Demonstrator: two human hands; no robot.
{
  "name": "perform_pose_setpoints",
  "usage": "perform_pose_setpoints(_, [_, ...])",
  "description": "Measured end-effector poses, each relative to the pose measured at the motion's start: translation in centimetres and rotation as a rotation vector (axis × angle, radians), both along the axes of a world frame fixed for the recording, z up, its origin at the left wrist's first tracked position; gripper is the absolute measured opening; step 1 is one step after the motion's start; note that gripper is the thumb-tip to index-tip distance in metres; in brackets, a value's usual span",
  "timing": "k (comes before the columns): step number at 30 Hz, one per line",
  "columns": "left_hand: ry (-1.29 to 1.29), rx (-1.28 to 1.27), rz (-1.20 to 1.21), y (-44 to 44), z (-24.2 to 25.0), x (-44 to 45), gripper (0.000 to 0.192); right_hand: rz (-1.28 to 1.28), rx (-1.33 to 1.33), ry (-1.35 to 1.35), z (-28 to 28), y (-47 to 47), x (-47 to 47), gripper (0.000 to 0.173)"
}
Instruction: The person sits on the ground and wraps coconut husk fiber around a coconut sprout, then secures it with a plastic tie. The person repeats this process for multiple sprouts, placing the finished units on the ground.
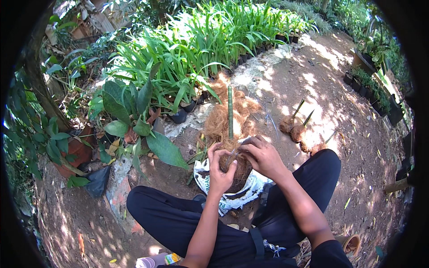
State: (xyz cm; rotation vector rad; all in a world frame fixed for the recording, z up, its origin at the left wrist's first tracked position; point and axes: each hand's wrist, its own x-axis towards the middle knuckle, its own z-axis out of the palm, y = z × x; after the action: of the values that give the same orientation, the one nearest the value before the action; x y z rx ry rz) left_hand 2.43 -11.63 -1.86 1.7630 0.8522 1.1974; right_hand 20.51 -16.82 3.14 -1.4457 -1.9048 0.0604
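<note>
A ball of brown coconut fibre (236,167) with an upright green cylindrical plant stem (230,112) sits over an open white sack (246,200) between the person's knees. My left hand (221,167) is at the left side of the ball, thumb and fingers pinching near a thin bluish string (233,153). At the upper right of the ball, my right hand (263,155) has its fingertips pinched on the same string. Dark soil shows inside the sack. A loose heap of coconut fibre (216,117) lies just beyond the ball.
Several fibre-wrapped balls (297,133) with short green shoots lie on the ground at right. Rows of leafy potted plants (201,50) stand ahead. Broad-leaved plants (167,149) and a terracotta pot (78,152) are at left. A cup (145,262) lies near the left thigh, a clay-coloured pot (352,244) at lower right.
</note>
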Motion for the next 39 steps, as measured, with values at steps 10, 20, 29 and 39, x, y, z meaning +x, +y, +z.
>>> perform_pose_setpoints(10, [-0.02, 0.005, -0.003, 0.3, -0.1, -0.5, 0.03, -0.023, -0.163, 0.277, -0.6, -0.4, -0.5, 0.023])
perform_pose_setpoints(20, [-0.003, 0.001, -0.007, 0.4, 0.1, -0.7, 0.029, -0.026, -0.226, 0.336, 1.3, -0.6, 0.4, 0.018])
perform_pose_setpoints(29, [0.006, 0.031, -0.028, 0.4, 0.2, -0.6, 0.028, -0.12, -0.147, 0.21, 1.8, -0.8, 0.1, 0.031])
perform_pose_setpoints(39, [0.024, 0.032, -0.022, 0.3, 0.2, -0.6, 0.028, -0.181, -0.277, 0.451, -0.5, -0.7, -1.9, 0.031])
